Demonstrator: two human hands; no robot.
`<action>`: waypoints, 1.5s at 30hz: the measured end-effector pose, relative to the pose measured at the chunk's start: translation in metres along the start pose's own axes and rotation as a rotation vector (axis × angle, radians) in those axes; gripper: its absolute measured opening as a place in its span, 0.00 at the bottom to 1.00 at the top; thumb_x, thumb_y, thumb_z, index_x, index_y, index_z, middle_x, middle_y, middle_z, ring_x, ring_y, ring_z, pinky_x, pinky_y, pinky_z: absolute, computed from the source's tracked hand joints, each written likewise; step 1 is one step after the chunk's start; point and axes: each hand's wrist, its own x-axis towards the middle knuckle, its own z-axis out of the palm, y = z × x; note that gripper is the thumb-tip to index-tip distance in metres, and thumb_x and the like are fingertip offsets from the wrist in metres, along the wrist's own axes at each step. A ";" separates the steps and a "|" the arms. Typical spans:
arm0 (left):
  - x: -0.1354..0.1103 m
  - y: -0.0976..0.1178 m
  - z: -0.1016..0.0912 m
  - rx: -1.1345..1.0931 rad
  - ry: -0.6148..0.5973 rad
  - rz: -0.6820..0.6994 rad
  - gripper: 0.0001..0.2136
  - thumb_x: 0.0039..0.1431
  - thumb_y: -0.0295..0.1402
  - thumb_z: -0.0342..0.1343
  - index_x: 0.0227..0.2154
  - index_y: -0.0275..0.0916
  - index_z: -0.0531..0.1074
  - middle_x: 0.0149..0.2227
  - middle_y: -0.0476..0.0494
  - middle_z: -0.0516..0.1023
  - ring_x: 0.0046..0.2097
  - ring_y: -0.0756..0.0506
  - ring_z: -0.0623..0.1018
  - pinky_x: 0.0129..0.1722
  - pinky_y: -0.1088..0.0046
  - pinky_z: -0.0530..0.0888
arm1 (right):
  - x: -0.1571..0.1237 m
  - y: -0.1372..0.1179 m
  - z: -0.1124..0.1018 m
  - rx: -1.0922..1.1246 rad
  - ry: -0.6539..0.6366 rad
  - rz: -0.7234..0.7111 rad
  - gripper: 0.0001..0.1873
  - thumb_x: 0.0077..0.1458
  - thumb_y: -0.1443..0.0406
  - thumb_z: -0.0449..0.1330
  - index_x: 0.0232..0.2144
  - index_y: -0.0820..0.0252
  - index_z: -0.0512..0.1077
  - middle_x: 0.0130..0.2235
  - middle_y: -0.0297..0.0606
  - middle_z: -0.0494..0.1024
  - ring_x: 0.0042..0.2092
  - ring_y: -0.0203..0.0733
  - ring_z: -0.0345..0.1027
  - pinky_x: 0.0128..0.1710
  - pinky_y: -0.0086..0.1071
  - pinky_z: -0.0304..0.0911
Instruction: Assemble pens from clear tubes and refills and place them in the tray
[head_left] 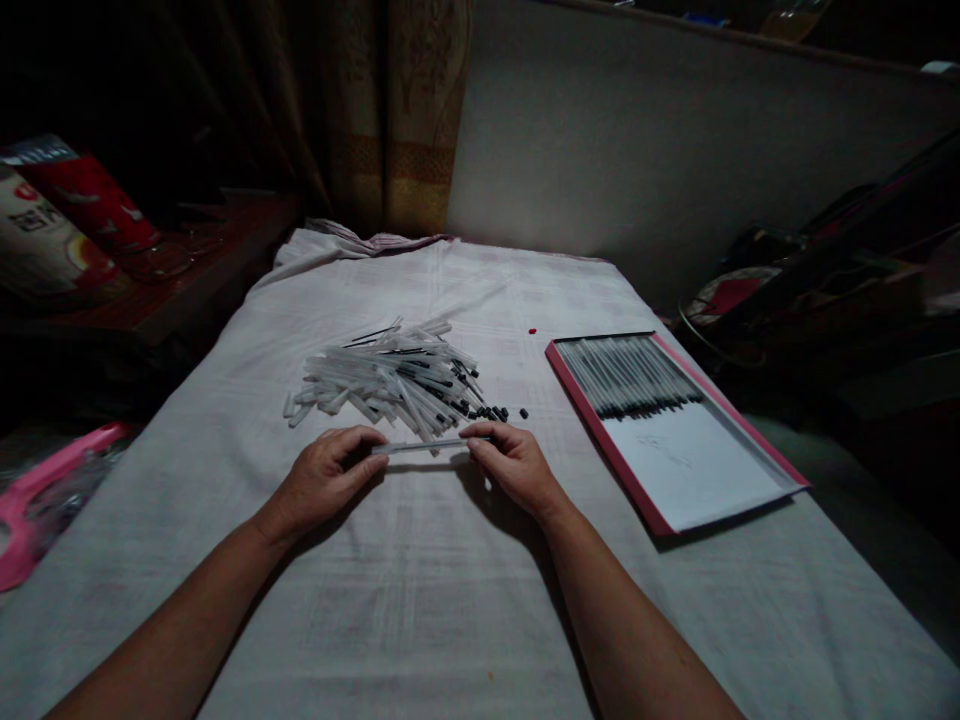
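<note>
Between my two hands a pen (pixel 420 447) lies level, just above the white cloth. My left hand (pixel 330 468) pinches its clear capped-looking end, and my right hand (pixel 511 460) pinches the other end, where the fingers cover the tip. Right behind the hands spreads a loose pile of clear pen parts (pixel 375 380), with dark refills mixed in. Several small black plugs (pixel 495 413) lie at the pile's right edge. To the right, a shallow red-edged box (pixel 611 455) holds a row of assembled pens (pixel 630 370), their black ends toward me.
A white checked cloth (pixel 390 610) covers the table. One small red piece (pixel 532 331) lies behind the plugs. At left stand a dark side table (pixel 202 285) with a red package (pixel 97 195), and a pink plastic object (pixel 45 490). A pale wall (pixel 570 140) and curtain (pixel 420 110) close off the back.
</note>
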 end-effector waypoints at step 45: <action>0.010 0.002 0.007 -0.316 0.171 -0.295 0.20 0.49 0.51 0.62 0.37 0.40 0.79 0.28 0.44 0.82 0.31 0.43 0.81 0.32 0.69 0.79 | 0.047 -0.004 -0.279 -1.263 0.864 0.512 0.22 0.59 0.59 0.53 0.49 0.56 0.80 0.48 0.51 0.82 0.48 0.56 0.75 0.40 0.38 0.65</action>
